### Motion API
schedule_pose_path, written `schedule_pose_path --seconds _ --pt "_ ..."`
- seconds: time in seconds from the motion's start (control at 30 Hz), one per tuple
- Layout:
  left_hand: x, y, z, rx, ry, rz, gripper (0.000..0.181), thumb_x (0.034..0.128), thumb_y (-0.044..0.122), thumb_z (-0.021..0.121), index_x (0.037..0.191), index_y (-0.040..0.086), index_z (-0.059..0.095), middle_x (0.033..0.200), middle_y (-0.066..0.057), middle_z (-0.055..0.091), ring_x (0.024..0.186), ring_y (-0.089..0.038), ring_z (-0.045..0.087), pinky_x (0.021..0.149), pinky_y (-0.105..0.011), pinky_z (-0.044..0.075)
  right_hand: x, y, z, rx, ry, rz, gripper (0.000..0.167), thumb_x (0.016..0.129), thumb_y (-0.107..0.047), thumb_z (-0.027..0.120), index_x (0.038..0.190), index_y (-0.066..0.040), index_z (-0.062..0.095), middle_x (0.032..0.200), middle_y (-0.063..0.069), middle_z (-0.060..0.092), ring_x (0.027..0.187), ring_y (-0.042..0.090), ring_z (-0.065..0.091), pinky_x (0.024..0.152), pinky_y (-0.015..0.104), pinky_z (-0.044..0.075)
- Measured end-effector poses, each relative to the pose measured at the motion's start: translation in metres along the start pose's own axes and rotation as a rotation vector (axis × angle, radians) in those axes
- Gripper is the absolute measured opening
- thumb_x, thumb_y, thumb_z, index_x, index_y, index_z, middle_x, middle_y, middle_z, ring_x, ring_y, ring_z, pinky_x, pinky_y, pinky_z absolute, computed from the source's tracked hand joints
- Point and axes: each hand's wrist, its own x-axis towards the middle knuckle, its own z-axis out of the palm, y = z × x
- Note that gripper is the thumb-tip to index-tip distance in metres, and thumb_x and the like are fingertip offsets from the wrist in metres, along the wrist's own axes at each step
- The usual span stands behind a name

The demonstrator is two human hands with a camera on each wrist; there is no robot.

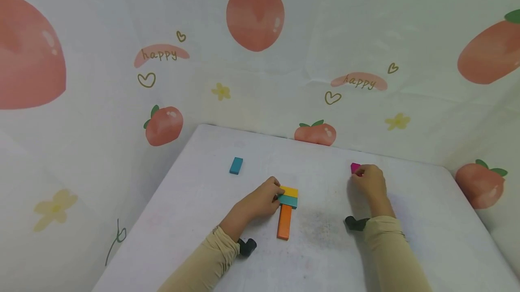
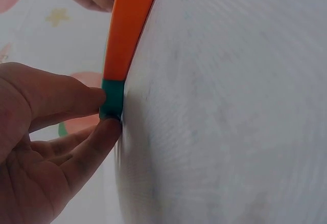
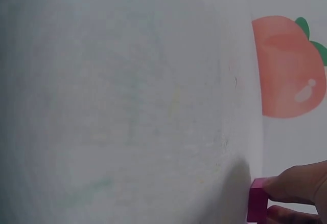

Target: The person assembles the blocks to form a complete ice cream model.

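Observation:
With thumb and fingers my left hand point(image 1: 264, 197) pinches the left end of a teal block point(image 1: 289, 201), which lies flat on the table. A yellow block point(image 1: 290, 191) lies along its far side, and an orange block point(image 1: 284, 223) runs from its near side toward me. In the left wrist view the teal block point(image 2: 112, 98) shows its end between my fingertips. Farther right, my right hand point(image 1: 371, 182) pinches a magenta block point(image 1: 355, 167), partly hidden by the fingers. The right wrist view shows the magenta block point(image 3: 257, 201) at the fingertips.
A blue block point(image 1: 236, 165) lies alone at the back left of the white table point(image 1: 195, 183). Dark camera mounts point(image 1: 247, 247) sit at both wrists. A fabric backdrop point(image 1: 284, 80) with printed peaches rises behind the table and at its sides.

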Motion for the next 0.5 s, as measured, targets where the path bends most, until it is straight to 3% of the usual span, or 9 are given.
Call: schedule_pose_path --seconds 0.5 --pt "0.000 0.002 -0.002 0.007 -0.003 0.005 0.038 0.1034 0.005 0.064 0.140 -0.003 0.066 0.142 -0.014 0.054 0.118 -0.017 0.058 0.104 -0.032 0.054 -0.006 -0.026 0.010 0.000 -0.024 -0.050 0.019 0.091 -0.009 0.068 0.096 0.008 0.075 0.098 0.025 0.069 0.091 0.037 0.061 0.078 0.047 0.054"
